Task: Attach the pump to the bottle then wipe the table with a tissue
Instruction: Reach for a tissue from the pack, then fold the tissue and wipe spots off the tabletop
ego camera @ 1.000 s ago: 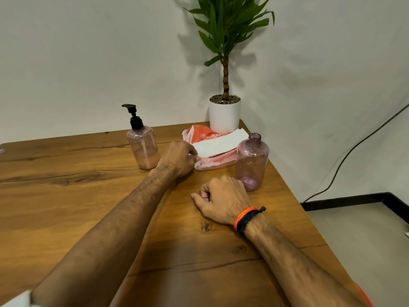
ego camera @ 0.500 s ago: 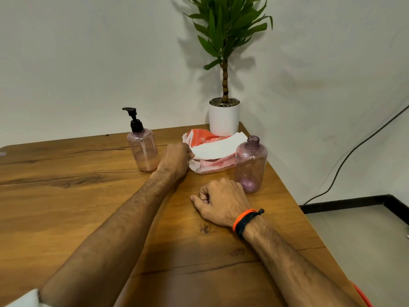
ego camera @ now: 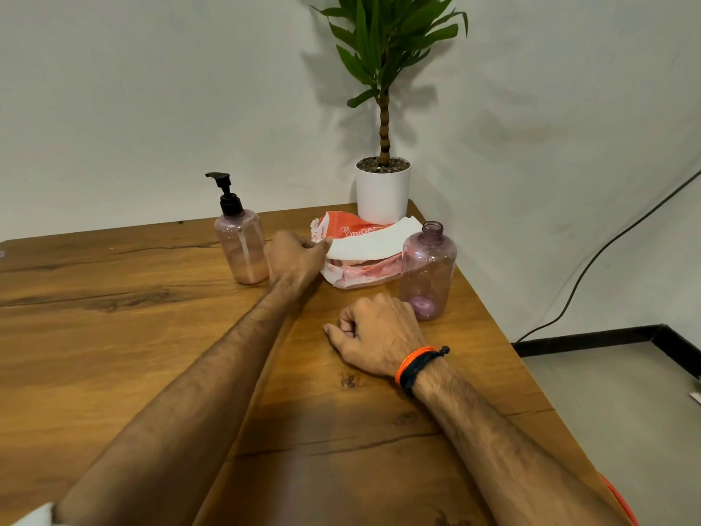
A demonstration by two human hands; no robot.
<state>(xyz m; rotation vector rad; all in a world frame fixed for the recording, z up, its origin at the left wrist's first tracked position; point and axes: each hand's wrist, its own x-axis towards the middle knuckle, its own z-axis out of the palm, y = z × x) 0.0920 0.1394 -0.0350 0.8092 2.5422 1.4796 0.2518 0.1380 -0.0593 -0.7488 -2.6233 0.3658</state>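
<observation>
Pump attached; the tissue step is in hand. Left hand (ego camera: 297,258) pinches the white tissue (ego camera: 373,242) at twelve o'clock; right hand (ego camera: 375,334) rests fisted, holding nothing. Next, pull it free of the pack (ego camera: 356,273).

Two pink see-through bottles stand on the wooden surface (ego camera: 113,336): one bottle with a black pump (ego camera: 239,244) fitted and some pinkish liquid inside, and one open bottle (ego camera: 428,271) with no pump. One orange-and-white tissue pack (ego camera: 360,271) lies there, with one white tissue (ego camera: 373,242) sticking out. One potted plant (ego camera: 383,184) stands in the corner. Two hands show: the left hand (ego camera: 296,260) and the right hand (ego camera: 375,336), the latter with one orange-and-black wristband (ego camera: 417,366). One black cable (ego camera: 607,244) runs down the wall.
</observation>
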